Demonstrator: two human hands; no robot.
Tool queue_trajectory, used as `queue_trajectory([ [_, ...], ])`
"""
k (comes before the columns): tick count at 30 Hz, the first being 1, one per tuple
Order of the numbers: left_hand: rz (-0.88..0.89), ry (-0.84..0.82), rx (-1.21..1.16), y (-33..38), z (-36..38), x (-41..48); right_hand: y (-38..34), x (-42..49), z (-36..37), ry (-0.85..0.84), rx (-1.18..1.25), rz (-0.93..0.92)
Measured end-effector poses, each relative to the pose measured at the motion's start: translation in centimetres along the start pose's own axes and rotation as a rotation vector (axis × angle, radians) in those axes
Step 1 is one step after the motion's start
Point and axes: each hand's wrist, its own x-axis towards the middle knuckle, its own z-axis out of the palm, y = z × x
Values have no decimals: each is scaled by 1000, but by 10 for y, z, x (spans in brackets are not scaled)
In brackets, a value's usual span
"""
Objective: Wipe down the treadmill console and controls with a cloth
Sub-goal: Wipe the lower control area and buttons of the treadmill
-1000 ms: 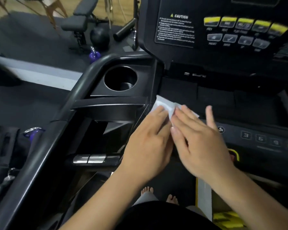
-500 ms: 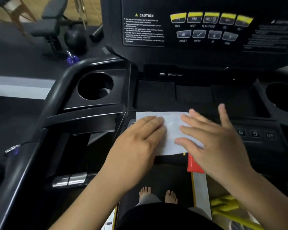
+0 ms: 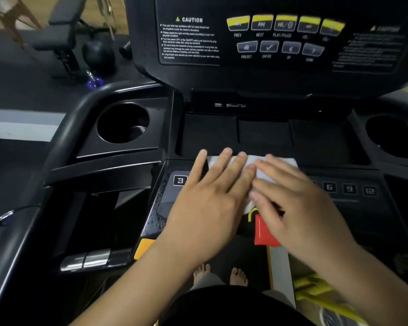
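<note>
Both flat, my left hand [image 3: 207,208] and right hand [image 3: 299,208] pin the cloth [image 3: 283,164] just beyond the red key [image 3: 263,231]; I might knock it.

Cloth [image 3: 254,160] on the keypad strip [image 3: 363,201], tray [image 3: 264,135] behind it, cup holder [image 3: 123,122] left, console [image 3: 280,74] farther behind

Black treadmill console [image 3: 264,135]: a white cloth [image 3: 282,163] is laid flat along its front strip, among the numbered keys [image 3: 349,188]. A red tab [image 3: 264,229] is seen just below.

Padded weight bench [image 3: 66,12] beside black kettlebell [image 3: 99,54].
</note>
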Motion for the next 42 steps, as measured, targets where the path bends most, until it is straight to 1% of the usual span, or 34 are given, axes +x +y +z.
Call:
queue_trajectory([
  [2, -2, -47, -7, -2, -3, 4, 6, 8, -6, -17, 1, 22],
  [6, 21, -113, -35, -1, -11, -18, 6, -22, -7, -40, -25, -32],
  [10, 11, -155, -15, -4, -11, -2, 14, -8, -10, -27, -81, 13],
  [13, 8, -197, -18, -11, -15, 2, 21, -1, -17, -118, -183, 6],
  [16, 20, -201, -22, -12, -18, -16, 22, -24, -22, -174, -213, -26],
  [19, 25, -211, -27, -12, -18, -11, 17, -23, -18, -153, -211, -11],
  [23, 25, -237, -28, -14, -19, 11, 18, -4, -17, -170, -208, 31],
  [28, 3, -231, -17, -13, -23, -17, 20, -30, -25, -162, -220, 36],
  [31, 7, -230, 10, -8, -19, 4, 20, -11, -21, -167, -225, 50],
  [33, -24, -240, 5, -10, -19, 18, 21, 1, -20, -158, -208, 63],
  [36, -17, -229, 25, -8, -21, 8, 23, -9, -26, -90, -205, 6],
  [39, 2, -215, 13, -4, -21, -1, 17, -14, -30, 11, -123, -35],
  [42, 30, -217, 28, -5, -21, 5, 21, -9, -20, -22, -113, -52],
])
